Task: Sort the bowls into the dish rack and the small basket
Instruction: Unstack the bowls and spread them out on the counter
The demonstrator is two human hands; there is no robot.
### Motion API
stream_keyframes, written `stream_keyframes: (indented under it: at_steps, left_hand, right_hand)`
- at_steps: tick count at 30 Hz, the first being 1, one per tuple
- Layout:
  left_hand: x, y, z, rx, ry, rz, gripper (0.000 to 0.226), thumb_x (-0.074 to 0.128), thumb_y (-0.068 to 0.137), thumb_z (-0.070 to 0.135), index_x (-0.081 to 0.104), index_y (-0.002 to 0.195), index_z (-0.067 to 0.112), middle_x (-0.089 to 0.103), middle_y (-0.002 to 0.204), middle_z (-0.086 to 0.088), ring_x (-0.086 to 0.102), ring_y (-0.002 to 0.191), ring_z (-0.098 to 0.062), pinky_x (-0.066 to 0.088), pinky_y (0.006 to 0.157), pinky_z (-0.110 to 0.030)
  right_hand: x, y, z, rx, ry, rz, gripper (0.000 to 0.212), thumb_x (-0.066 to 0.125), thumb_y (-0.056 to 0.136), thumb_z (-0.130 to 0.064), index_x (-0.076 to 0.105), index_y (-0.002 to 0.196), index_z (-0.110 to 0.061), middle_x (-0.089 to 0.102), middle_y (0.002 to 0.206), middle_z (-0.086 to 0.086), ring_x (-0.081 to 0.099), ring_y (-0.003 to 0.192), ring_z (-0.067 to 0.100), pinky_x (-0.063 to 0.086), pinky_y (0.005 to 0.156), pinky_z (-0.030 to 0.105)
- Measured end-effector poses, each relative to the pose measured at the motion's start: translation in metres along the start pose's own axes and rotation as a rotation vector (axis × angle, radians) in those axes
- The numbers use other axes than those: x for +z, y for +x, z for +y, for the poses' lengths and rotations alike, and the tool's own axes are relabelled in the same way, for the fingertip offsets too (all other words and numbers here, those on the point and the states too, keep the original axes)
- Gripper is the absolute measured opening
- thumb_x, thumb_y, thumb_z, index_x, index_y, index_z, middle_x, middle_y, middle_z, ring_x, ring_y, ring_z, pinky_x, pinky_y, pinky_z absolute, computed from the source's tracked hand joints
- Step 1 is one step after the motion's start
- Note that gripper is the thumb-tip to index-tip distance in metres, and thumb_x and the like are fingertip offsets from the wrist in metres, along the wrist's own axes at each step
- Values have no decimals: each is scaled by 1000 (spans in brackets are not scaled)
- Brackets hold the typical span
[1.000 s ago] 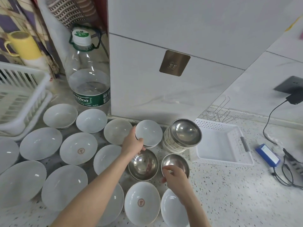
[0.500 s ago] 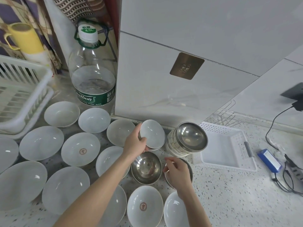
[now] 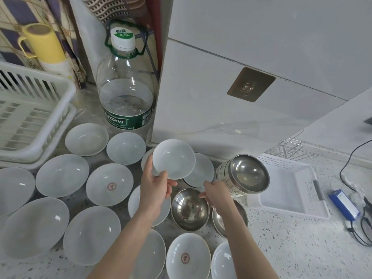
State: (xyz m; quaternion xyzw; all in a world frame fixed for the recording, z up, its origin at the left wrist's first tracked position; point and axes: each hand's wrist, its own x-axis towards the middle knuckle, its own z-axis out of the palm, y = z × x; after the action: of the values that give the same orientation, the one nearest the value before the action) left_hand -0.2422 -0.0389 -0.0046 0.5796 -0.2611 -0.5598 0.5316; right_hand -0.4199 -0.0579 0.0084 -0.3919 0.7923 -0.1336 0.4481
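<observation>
My left hand (image 3: 155,190) grips a small white bowl (image 3: 174,159) by its near rim and holds it tilted above the counter. Another white bowl (image 3: 203,170) lies just under it. My right hand (image 3: 216,195) hovers by that lower bowl's rim, fingers apart, nothing in it. A steel bowl (image 3: 190,210) sits between my wrists, and a second steel bowl (image 3: 242,213) is partly hidden under my right forearm. A tilted stack of steel bowls (image 3: 245,176) leans at the right. Several white bowls (image 3: 109,184) cover the counter. The white dish rack (image 3: 30,109) is far left, the small white basket (image 3: 287,190) right.
A large water bottle (image 3: 126,93) stands behind the bowls beside a tiled wall corner. A yellow mug (image 3: 42,43) sits behind the rack. A blue battery pack (image 3: 345,206) and black cables (image 3: 362,228) lie right of the basket. A wire rack (image 3: 289,148) stands behind it.
My left hand has lifted the white bowl off its stack and raised it. My right hand has left the right steel bowl's rim and moved up toward the white stack.
</observation>
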Motion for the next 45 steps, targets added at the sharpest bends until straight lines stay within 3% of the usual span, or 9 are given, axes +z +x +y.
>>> stream_keyframes:
  at_steps: [5, 8, 13, 20, 25, 31, 36, 41, 45]
  left_hand:
    - [-3, -1, 3, -26, -26, 14, 70, 46, 91, -1, 48, 118, 63, 70, 88, -16, 63, 51, -11, 35, 34, -19]
    - [-6, -1, 4, -27, -28, 20, 70, 45, 90, -2, 50, 126, 57, 71, 98, -9, 66, 56, -13, 34, 34, -19]
    - [-4, -5, 5, -29, -33, 31, 68, 44, 89, -4, 49, 131, 50, 71, 96, 5, 66, 57, -13, 34, 34, -19]
    - [-5, -18, 9, -18, -20, 43, 68, 43, 90, -4, 46, 134, 48, 70, 86, 20, 66, 57, -12, 33, 34, -18]
    - [-8, -32, 12, 2, -28, 100, 63, 45, 91, -3, 48, 133, 44, 71, 79, -5, 63, 52, -13, 34, 34, -19]
    - [-11, -59, 10, 47, -16, 124, 60, 46, 90, 1, 50, 130, 46, 71, 67, -8, 55, 46, -13, 35, 34, -21]
    - [-1, -86, -5, 51, -36, 129, 60, 44, 93, -1, 47, 134, 42, 68, 66, -7, 58, 47, -10, 33, 33, -20]
    - [22, -120, -17, 47, -51, 131, 63, 46, 94, 1, 54, 111, 62, 69, 69, -6, 57, 49, -10, 33, 35, -22]
    - [50, -143, -30, 74, -19, 152, 64, 44, 95, 0, 56, 109, 61, 70, 67, -8, 55, 48, -12, 33, 35, -23]
  right_hand:
    - [20, 8, 3, -24, 56, 160, 30, 48, 92, -17, 58, 67, -4, 66, 53, -1, 58, 49, 15, 35, 42, 21]
    - [28, 10, 9, 1, 132, 206, 21, 49, 89, -12, 65, 82, 1, 68, 54, -1, 57, 44, 11, 37, 40, 19]
    - [30, 13, 5, 12, 213, 215, 27, 48, 85, -4, 56, 110, 2, 67, 63, 6, 56, 56, 17, 43, 55, 28]
    - [28, 2, 2, -82, 322, 238, 30, 44, 87, -5, 56, 115, -5, 68, 65, 9, 56, 43, 6, 42, 45, 21]
    - [27, -25, 8, -156, 534, 271, 37, 43, 85, -5, 61, 116, -15, 68, 71, 9, 53, 40, 3, 40, 39, 17]
    - [11, -63, 33, -232, 608, 242, 44, 43, 86, -5, 62, 119, -25, 71, 86, 5, 59, 51, 6, 47, 47, 18]
    - [-15, -85, 59, -250, 612, 248, 41, 44, 85, -3, 67, 116, -19, 68, 76, 3, 54, 48, 5, 43, 44, 16]
    - [-47, -103, 80, -314, 633, 134, 42, 45, 84, 3, 71, 107, -19, 59, 55, -2, 48, 43, 9, 37, 39, 16]
    - [-88, -105, 115, -359, 697, 38, 48, 44, 86, 4, 73, 106, -28, 50, 48, 4, 40, 40, 9, 32, 38, 17]
